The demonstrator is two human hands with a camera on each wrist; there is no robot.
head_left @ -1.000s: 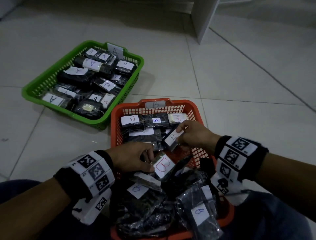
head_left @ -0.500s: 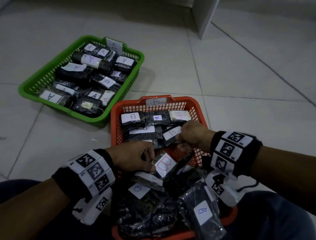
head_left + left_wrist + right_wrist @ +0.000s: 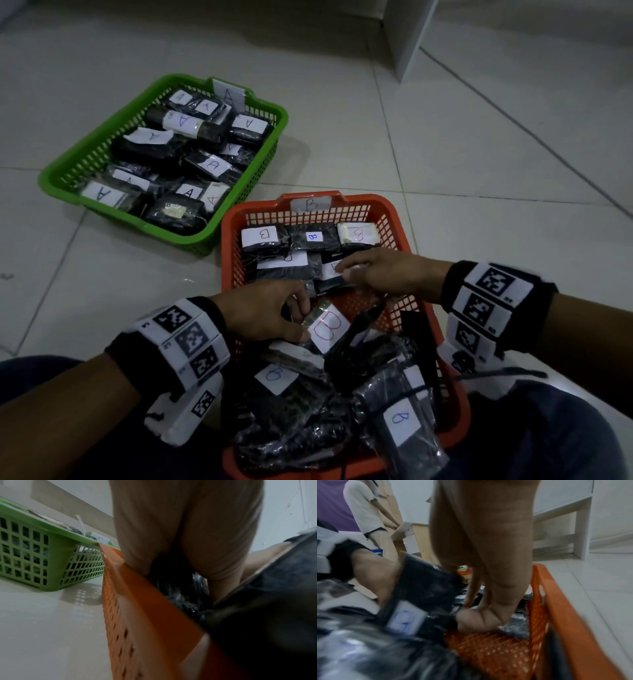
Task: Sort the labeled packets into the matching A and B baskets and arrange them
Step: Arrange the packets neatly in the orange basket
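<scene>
The orange B basket (image 3: 227,240) sits in front of me on the floor. Its far end has a neat row of B packets (image 3: 263,236), and a loose pile of black packets (image 3: 274,377) fills the near end. My right hand (image 3: 342,270) lies low over a B-labelled packet (image 3: 330,282) in the second row, fingers across its label and thumb at its edge. My left hand (image 3: 303,318) pinches a packet with a large red B (image 3: 327,329) above the pile. The green A basket (image 3: 61,178), at the far left, is full of A packets.
My knees in jeans (image 3: 548,428) flank the orange basket's near end. A white furniture leg (image 3: 407,37) stands at the back on the tiled floor. Another person (image 3: 368,513) stands in the background of the right wrist view. The green basket (image 3: 51,538) nearly touches the orange basket's corner (image 3: 109,550).
My right hand has lowered its B packet from a tilted hold to lying flat in the second row, and now lies flatter over it. My left hand has kept holding the red-B packet.
</scene>
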